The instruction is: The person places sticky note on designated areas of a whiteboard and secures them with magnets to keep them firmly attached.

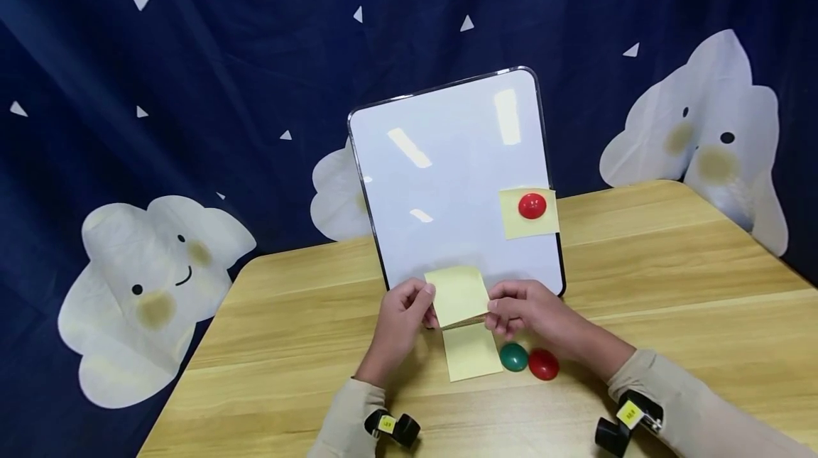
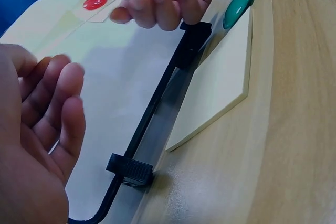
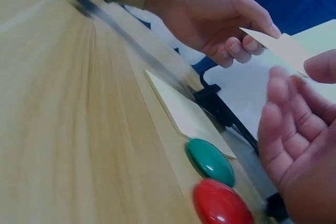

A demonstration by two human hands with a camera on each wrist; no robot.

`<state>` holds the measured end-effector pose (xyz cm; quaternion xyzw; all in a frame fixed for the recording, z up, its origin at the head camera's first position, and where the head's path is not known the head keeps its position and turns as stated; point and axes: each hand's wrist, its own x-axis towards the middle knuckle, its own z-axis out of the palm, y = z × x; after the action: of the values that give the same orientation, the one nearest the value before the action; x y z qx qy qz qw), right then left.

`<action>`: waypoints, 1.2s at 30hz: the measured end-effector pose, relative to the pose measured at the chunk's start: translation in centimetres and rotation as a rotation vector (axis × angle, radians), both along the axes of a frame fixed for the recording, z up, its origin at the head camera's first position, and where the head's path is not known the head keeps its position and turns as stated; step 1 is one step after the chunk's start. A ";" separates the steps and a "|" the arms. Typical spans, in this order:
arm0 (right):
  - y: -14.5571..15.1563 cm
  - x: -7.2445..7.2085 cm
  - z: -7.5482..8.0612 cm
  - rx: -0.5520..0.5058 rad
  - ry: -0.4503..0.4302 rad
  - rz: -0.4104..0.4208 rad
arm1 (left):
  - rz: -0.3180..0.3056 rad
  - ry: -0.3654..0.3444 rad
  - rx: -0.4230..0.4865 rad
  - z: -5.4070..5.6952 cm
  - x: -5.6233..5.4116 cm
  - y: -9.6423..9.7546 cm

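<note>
Between both hands a single yellow sticky note [image 1: 456, 295] is held up before the lower part of a whiteboard [image 1: 447, 181]. My left hand [image 1: 404, 316] pinches its left edge between thumb and fingers. On the opposite edge, my right hand [image 1: 527, 309] pinches the note with thumb and fingertips. Below it a pad of yellow sticky notes [image 1: 473, 355] lies on the table, its thickness showing in the left wrist view. Beside the pad are a green round magnet [image 1: 514, 356] and a red round magnet [image 1: 544, 364], under the right hand.
Another yellow note [image 1: 514, 225] sits at the whiteboard's right edge beneath a red magnet [image 1: 532, 206]. Black clip-like feet [image 2: 130, 170] support the board's lower edge on the wooden table [image 1: 287, 344]. Behind hangs a dark blue curtain [image 1: 255, 39] with cloud figures.
</note>
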<state>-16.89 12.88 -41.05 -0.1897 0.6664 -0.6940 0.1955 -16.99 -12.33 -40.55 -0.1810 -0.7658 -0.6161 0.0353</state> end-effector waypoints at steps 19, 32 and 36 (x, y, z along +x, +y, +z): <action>1.6 -0.2 0.5 0.477 0.334 0.184 | 0.031 -0.022 0.068 0.0 -0.2 0.2; 1.2 0.3 1.0 0.639 0.440 0.218 | 0.014 -0.014 0.073 -0.2 -0.2 0.0; 0.8 0.8 1.4 0.763 0.452 0.202 | 0.013 -0.017 0.076 -0.3 -0.2 0.0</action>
<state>-16.06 13.72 -39.70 -0.3148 0.8786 -0.3175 0.1676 -17.20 -12.31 -40.82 -0.1694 -0.7431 -0.6461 0.0397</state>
